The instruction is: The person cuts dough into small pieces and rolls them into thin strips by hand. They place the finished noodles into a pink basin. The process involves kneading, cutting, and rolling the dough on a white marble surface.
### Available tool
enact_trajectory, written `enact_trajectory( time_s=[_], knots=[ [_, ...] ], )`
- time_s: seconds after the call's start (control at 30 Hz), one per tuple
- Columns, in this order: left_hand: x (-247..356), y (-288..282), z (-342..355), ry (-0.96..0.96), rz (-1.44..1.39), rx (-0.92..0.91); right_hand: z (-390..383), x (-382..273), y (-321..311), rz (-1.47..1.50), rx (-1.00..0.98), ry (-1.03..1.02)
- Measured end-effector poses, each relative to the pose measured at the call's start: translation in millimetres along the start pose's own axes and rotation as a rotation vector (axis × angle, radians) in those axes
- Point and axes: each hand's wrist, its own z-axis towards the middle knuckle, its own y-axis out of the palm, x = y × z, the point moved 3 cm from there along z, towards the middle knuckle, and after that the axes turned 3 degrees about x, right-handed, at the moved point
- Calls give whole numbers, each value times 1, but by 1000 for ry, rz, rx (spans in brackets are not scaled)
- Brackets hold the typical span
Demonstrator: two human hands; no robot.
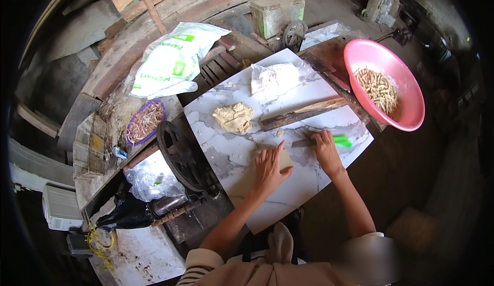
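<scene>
On a white marbled board [231, 175], my left hand [267, 168] lies with its fingers spread over a flat beige piece of dough [285, 160], which it partly hides. My right hand [327, 153] has its fingers closed on a knife with a bright green handle [342, 141]. The knife's dark blade [302, 143] points left, toward the dough piece. Beyond my left hand sits a rough lump of dough [234, 118]. A worn wooden bar [303, 113] lies slantwise past both hands.
A clear bag of white powder [276, 79] rests at the board's far side. A pink basin [414, 106] with short dough pieces stands right. Left are a machine with a black wheel [177, 154], a purple-rimmed basket [128, 131] of strips and a white-green sack [172, 62].
</scene>
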Motion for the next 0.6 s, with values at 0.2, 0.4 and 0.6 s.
enact_trajectory(
  time_s=[0.2, 0.4, 0.6],
  knots=[
    [3, -3, 1, 21, 5, 101, -1, -16, -10, -146, -100, 36],
    [-15, -9, -4, -15, -225, 105, -11, -41, -20, -15, -103, 163],
    [-20, -9, -3, 10, -302, 74, -31, -72, -15, 33, -138, 119]
  ],
)
